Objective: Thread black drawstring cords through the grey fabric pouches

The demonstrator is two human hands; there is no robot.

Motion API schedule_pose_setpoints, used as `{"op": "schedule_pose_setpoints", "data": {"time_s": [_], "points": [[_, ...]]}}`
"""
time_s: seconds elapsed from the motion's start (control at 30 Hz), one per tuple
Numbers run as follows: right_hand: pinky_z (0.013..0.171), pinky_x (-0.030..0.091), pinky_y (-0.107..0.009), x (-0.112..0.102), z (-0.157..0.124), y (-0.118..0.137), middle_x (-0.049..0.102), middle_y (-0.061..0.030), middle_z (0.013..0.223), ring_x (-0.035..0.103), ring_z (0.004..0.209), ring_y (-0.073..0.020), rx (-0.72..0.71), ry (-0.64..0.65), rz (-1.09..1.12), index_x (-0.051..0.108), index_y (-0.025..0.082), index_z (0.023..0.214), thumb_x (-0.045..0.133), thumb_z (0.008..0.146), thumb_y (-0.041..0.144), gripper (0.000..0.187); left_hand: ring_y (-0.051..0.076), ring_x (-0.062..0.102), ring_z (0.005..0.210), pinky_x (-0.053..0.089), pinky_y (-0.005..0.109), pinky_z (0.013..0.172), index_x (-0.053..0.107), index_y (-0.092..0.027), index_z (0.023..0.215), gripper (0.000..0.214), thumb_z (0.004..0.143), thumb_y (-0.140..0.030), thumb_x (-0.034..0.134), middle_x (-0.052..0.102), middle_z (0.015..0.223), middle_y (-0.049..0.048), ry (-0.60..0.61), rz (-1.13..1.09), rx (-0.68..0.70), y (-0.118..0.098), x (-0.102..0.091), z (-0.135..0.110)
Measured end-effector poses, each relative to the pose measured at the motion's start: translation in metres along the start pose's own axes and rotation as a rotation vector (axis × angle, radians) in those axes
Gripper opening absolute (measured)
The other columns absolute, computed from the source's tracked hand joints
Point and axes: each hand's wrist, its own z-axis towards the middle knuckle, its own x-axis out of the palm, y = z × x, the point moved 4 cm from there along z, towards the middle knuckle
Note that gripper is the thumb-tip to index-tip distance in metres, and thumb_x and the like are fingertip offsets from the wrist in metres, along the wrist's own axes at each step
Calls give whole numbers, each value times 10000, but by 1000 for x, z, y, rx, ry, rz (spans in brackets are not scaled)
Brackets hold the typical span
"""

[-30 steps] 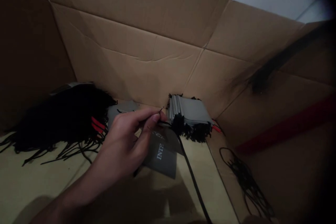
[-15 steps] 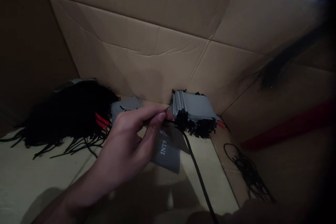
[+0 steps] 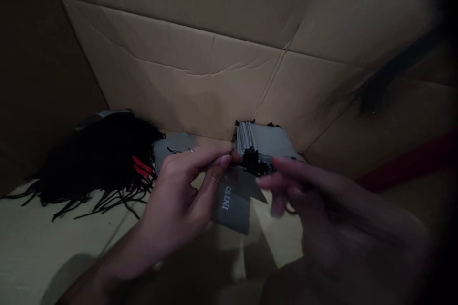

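Observation:
My left hand (image 3: 182, 190) pinches a grey tag (image 3: 234, 214) at its upper edge between thumb and forefinger. White letters beginning "INTE" run up the tag, which hangs below the fingertips. A bit of dark cord seems to be in the same pinch, but the fingers mostly cover it. To the right, my right hand (image 3: 322, 200) reaches in with its fingers apart, slightly blurred, near the tag's right side. Just beyond both hands stands a stack of grey tags (image 3: 274, 142) with knotted black cord ends along its edges.
A large heap of black cords (image 3: 96, 157) with a red piece (image 3: 141, 167) lies at left. More grey tags (image 3: 175, 142) lie beside it. Cardboard walls (image 3: 179, 57) rise behind the pale work surface (image 3: 43, 243). A dark red strip (image 3: 400, 167) crosses at right.
My right hand has risen from the lower edge towards the tag, covering the loose cord bundle at right. The long cord trailing down from the left hand no longer shows. The left hand shifted slightly right.

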Motion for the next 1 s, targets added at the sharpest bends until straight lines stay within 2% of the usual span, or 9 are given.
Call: {"op": "schedule_pose_setpoints", "data": {"time_s": [0.1,0.2,0.27,0.33,0.5,0.63,0.8,1.0], "points": [[635,633,-248,15,17,-5,812,42,901,752,714,-134,31,-65,-10,782,302,1145,758,964,208,205,124,733,824,559,240,741,811,-240,1119,211,1035,-166,632,821,1024,14,11,-12,22,-1,3,1],[720,638,-283,20,18,-3,808,50,967,757,789,-137,-20,-129,-70,789,310,1088,756,954,161,203,115,716,834,553,234,747,811,-251,1135,229,1034,-152,631,816,1051,10,9,-22,37,-1,4,1],[754,620,-266,21,17,0,800,45,989,734,804,-111,-86,-113,-141,801,294,1111,750,947,118,246,109,710,837,553,225,754,808,-255,1143,234,1028,-143,638,813,1046,3,-10,-23,48,-2,4,0],[719,594,-250,23,18,2,775,24,943,695,777,-97,-133,-68,-182,808,256,1144,737,960,129,235,104,707,825,552,219,745,806,-250,1142,226,1021,-141,649,813,1029,0,-21,-19,58,-2,3,-1],[612,537,-273,26,22,1,669,-3,805,616,695,-112,-170,-41,-209,821,201,1146,725,966,186,204,114,728,843,569,229,770,802,-218,1140,210,1015,-144,650,821,1048,25,-18,11,75,-2,5,-1],[604,528,-263,28,22,2,613,8,756,582,670,-101,-211,-34,-199,823,174,1115,723,954,157,190,136,753,928,584,247,827,787,-226,1194,239,1019,-145,645,818,1097,38,10,22,101,-1,8,-2],[618,521,-228,26,22,3,574,19,749,560,671,-77,-222,-33,-220,816,143,1100,694,955,103,194,151,746,978,592,261,841,777,-229,1223,265,1031,-135,621,806,1143,59,57,-12,111,2,11,-4],[596,497,-219,24,22,4,537,26,736,540,658,-76,-208,8,-246,815,145,1064,667,968,105,181,153,742,959,601,247,838,786,-210,1159,255,1017,-92,611,807,1088,63,21,8,164,-1,12,-2]]}}
